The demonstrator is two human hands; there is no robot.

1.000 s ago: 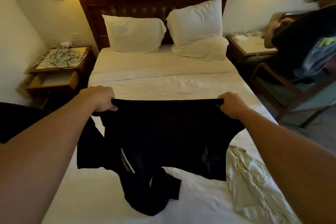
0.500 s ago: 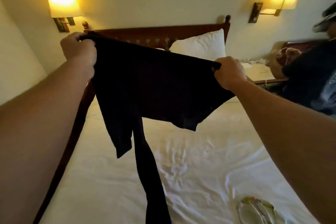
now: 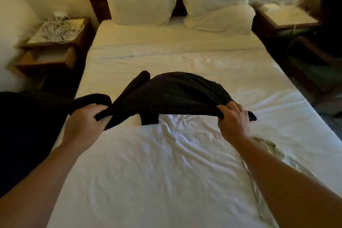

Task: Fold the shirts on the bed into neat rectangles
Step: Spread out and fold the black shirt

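The left hand (image 3: pixel 84 119) has its fingers curled tight round the near left corner of the black shirt (image 3: pixel 172 94), and a sleeve bunches up beside its knuckles. Half a second back that hand held the cloth high by the headboard, with the shirt hanging in the air; now the shirt has come down and billows over the middle of the bed (image 3: pixel 166 172), its far part touching the sheet and its near edge lifted between the 2 hands. The right hand (image 3: pixel 234 120) pinches the near right corner, thumb and forefinger closed on the hem, the other fingers looser. So the toss has spread the garment roughly flat, which looks like the lay-out step before any fold; the left sleeve is twisted and will likely need smoothing. A pale shirt (image 3: pixel 268 152) lies crumpled beside the right forearm, not yet folded.
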